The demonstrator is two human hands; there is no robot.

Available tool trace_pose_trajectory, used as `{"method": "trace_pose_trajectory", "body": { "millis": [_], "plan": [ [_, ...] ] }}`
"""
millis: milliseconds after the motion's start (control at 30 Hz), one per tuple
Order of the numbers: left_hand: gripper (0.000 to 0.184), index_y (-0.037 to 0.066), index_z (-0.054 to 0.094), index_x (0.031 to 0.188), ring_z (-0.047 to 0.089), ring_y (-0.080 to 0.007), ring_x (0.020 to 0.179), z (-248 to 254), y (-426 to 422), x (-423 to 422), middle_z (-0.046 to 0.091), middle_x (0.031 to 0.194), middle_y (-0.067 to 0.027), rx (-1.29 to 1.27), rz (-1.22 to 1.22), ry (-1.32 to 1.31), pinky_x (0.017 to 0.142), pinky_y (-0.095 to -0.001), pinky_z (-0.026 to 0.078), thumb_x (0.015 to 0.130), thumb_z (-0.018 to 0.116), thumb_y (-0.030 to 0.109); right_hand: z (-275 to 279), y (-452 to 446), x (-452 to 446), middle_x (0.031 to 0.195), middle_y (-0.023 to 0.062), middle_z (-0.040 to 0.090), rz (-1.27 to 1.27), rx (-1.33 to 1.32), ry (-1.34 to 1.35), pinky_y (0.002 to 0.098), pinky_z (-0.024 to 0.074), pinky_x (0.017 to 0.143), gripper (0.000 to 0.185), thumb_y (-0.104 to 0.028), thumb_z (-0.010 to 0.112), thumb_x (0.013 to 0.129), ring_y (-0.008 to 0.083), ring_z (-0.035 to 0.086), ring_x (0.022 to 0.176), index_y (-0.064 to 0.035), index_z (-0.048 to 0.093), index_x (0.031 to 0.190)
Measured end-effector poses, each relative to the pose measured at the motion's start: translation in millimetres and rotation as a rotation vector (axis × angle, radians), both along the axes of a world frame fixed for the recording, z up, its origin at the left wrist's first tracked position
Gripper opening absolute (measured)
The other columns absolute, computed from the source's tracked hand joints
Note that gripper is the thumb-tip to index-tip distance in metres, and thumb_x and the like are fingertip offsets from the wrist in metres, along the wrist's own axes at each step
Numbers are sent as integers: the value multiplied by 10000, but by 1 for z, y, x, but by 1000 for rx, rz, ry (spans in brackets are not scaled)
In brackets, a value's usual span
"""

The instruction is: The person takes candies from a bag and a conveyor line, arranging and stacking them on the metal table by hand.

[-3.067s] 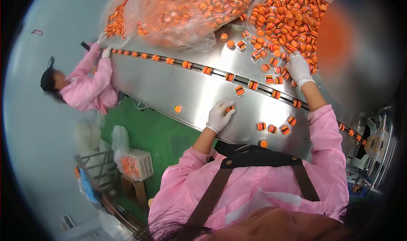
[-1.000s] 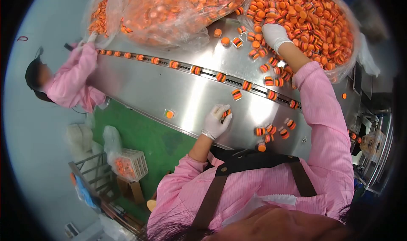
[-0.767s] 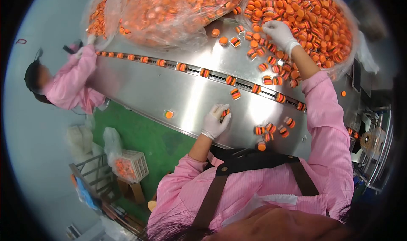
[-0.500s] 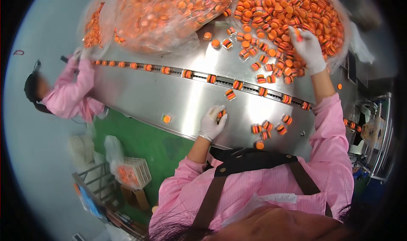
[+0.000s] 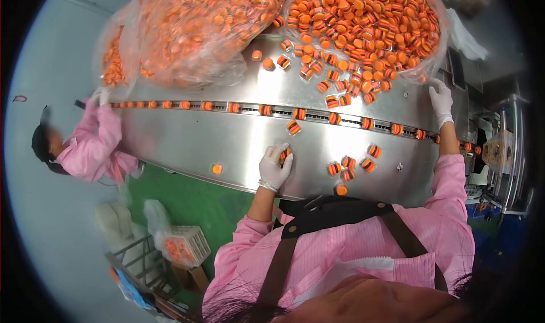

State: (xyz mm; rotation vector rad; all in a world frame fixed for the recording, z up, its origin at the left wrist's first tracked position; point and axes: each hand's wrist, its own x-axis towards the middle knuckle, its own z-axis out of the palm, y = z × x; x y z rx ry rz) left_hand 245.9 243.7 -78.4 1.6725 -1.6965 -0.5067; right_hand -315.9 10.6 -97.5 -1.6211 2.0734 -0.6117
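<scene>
My left hand (image 5: 275, 167), in a white glove, rests on the near part of the steel table. Its fingers are closed around a wrapped burger-shaped candy (image 5: 285, 153), orange with dark layers. Another such candy (image 5: 293, 127) lies just beyond it, beside the conveyor channel. My right hand (image 5: 441, 100), also gloved, is over the right end of the table, past the conveyor line. Its fingers are apart and I see nothing in them. A row of spaced candies (image 5: 368, 123) sits in the narrow conveyor channel (image 5: 387, 127) crossing the table.
A large heap of candies (image 5: 374, 27) on clear plastic spills onto the steel table (image 5: 187, 132). Full clear bags (image 5: 198, 44) stand left of it. Several loose candies (image 5: 348, 163) lie near me. A co-worker (image 5: 85, 147) is at the far left end. Machinery (image 5: 499, 152) stands right.
My right hand has left the candy heap, moving right and towards me; the orange candy in its fingers no longer shows. My left hand still holds its candy. The whole view has shifted slightly.
</scene>
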Motion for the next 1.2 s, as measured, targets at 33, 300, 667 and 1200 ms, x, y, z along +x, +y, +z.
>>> {"method": "trace_pose_trajectory", "body": {
  "millis": [33,300,667,1200],
  "plan": [
    [299,54,664,1074,646,-293,863,-1,0,0,633,974,-131,-18,-2,6,752,-351,531,786,710,120,21,8,28,1179,35,652,-2,-202,356,347,400,953,408,-171,635,829,183,571,1110,-213,624,1234],
    [265,35,657,1040,624,-321,932,3,0,-2,637,982,-148,50,9,43,821,-378,508,789,697,107,82,2,168,1041,76,684,687,-445,197,394,467,894,284,-58,643,801,283,605,1006,-105,684,1078],
    [265,38,659,1045,626,-310,932,1,1,-2,639,981,-141,73,27,34,823,-369,508,789,694,93,86,-24,241,1051,133,616,959,53,564,447,508,810,259,-118,597,846,343,623,968,-89,602,1103],
    [280,73,668,1067,635,-287,822,1,0,-2,621,937,-119,-17,4,-5,721,-356,519,801,703,154,89,100,193,724,12,526,661,452,-327,271,452,629,239,-163,734,798,96,489,665,-64,521,840]
  ]
}}
